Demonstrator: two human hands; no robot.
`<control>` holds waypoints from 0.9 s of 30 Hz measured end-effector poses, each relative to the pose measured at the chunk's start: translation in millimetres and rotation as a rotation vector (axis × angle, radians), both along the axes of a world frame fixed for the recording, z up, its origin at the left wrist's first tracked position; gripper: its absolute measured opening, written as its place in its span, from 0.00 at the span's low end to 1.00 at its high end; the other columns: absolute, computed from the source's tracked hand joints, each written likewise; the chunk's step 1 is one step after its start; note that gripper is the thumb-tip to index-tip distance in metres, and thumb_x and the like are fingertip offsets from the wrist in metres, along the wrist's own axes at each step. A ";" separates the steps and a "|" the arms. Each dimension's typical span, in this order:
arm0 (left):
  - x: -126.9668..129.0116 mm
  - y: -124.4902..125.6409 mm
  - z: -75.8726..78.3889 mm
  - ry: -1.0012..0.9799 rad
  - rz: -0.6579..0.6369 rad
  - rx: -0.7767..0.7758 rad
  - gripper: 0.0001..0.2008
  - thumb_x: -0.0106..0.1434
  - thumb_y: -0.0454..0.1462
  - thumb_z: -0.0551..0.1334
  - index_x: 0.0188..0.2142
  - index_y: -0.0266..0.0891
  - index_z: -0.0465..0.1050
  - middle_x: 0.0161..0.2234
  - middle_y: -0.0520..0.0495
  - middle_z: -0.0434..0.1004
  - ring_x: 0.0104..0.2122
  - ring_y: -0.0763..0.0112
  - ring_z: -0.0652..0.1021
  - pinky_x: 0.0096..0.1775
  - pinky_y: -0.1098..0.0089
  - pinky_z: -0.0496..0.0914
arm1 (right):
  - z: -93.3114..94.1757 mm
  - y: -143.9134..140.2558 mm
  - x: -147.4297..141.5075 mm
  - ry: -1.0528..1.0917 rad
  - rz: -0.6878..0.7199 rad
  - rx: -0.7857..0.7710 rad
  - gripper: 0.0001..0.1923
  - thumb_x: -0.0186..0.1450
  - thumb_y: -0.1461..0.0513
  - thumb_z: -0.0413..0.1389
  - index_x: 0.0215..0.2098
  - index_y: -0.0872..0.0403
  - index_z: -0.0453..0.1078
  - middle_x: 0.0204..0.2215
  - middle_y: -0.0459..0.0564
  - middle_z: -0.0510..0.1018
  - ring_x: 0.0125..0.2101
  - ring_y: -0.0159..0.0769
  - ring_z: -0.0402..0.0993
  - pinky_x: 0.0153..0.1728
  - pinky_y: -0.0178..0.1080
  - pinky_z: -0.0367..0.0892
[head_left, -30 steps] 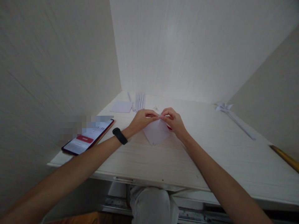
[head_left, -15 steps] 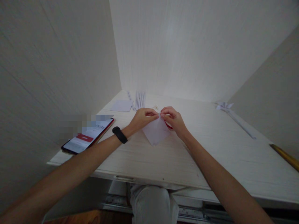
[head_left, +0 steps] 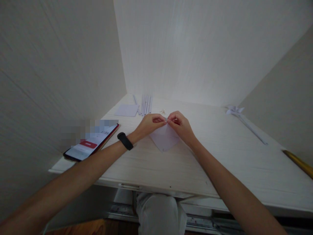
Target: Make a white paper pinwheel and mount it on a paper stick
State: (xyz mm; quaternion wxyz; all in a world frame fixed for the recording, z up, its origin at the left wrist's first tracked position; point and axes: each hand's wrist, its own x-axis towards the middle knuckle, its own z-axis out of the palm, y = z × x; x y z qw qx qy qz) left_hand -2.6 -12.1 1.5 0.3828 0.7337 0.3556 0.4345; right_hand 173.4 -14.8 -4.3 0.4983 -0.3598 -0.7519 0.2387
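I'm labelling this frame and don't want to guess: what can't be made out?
All in the head view:
Paper: top corner hidden by left hand and right hand.
Phone: partly covered by pixelation, small text unreadable.
Gold object: cut off by right edge.
Little bits behind the hands: too small to identify.

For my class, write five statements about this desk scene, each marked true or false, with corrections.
1. The left hand and right hand pinch the same white sheet. True.
2. The black band is on the right wrist. False: it is on the left wrist.
3. The phone lies left of both hands. True.
4. The pinwheel-like piece is left of both hands. False: it is right of both.
5. Flat paper lies beside thin white sticks. True.
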 end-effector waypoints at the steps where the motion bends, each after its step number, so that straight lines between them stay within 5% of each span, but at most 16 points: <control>1: 0.1 0.0 -0.1 0.005 0.005 0.004 0.11 0.54 0.42 0.64 0.29 0.35 0.75 0.29 0.46 0.78 0.30 0.71 0.76 0.33 0.72 0.69 | 0.8 -0.9 -0.5 -0.007 -0.004 -0.002 0.07 0.60 0.58 0.57 0.27 0.52 0.66 0.32 0.48 0.69 0.34 0.33 0.67 0.35 0.37 0.66; 17: -1.4 3.4 0.0 -0.005 0.025 -0.021 0.10 0.52 0.41 0.65 0.28 0.35 0.74 0.27 0.48 0.77 0.28 0.73 0.74 0.33 0.72 0.67 | -4.1 7.3 4.1 0.041 0.038 -0.035 0.12 0.59 0.51 0.58 0.30 0.51 0.70 0.33 0.49 0.71 0.36 0.35 0.68 0.38 0.39 0.65; 27: -3.0 -3.7 7.8 -0.112 -0.068 -0.214 0.11 0.51 0.42 0.66 0.29 0.36 0.76 0.26 0.51 0.74 0.27 0.75 0.71 0.32 0.72 0.63 | 6.4 -0.9 4.5 0.079 0.140 -0.144 0.10 0.59 0.53 0.59 0.32 0.50 0.72 0.34 0.48 0.72 0.37 0.34 0.69 0.40 0.38 0.66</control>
